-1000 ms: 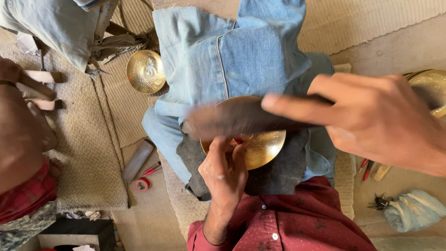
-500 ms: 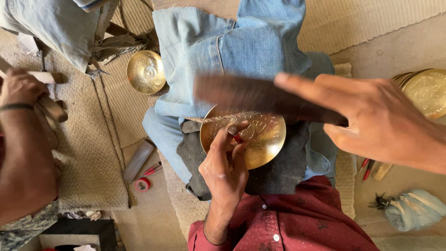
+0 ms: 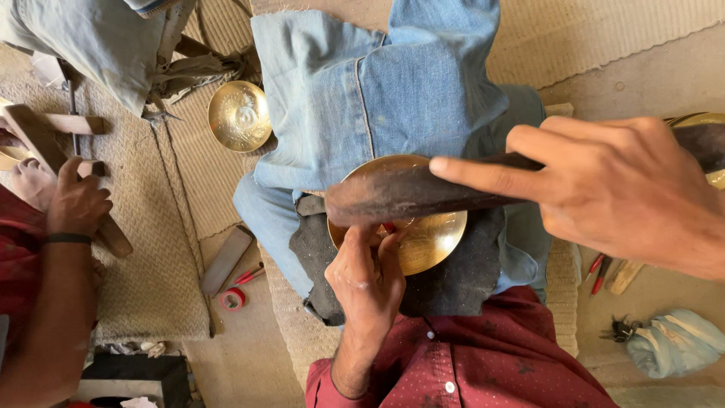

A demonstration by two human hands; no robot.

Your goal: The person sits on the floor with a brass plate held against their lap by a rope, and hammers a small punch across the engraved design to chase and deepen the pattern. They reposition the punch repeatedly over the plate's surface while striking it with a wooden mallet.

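Landmark: brass plate (image 3: 423, 238), resting on a dark cloth (image 3: 453, 279) over the person's lap, just past the red shirt (image 3: 483, 363).
Left hand: left hand (image 3: 368, 281) sits at the plate's near-left rim, fingers pinched shut around a small tool with a red part showing; the tip appears to rest on the plate's face, though the tool itself is mostly hidden.
Right hand: right hand (image 3: 612, 196), above and to the right of the plate, is wrapped closed around a dark wooden mallet (image 3: 408, 195), index finger laid out along the shaft; the mallet head hangs over the plate's far-left part.
Step in hand (judgement): chasing or engraving the plate, mallet poised over the small tool.
Next move calls for (judgement): a square, light blow on the tool's head, with the tool held steady on the line.
Right of plate: red-handled tools (image 3: 596, 272) on the floor; further right, a pale blue cloth bundle (image 3: 676, 340).
Left of plate: a red tape roll (image 3: 232, 298) beside a flat grey bar (image 3: 226, 261).
Beyond plate, far left: a second brass bowl (image 3: 239, 115) on the woven mat (image 3: 151, 249).
Far left edge: another person's hand (image 3: 75, 204) on a wooden piece.
Packages, labels, signs: none legible in view.
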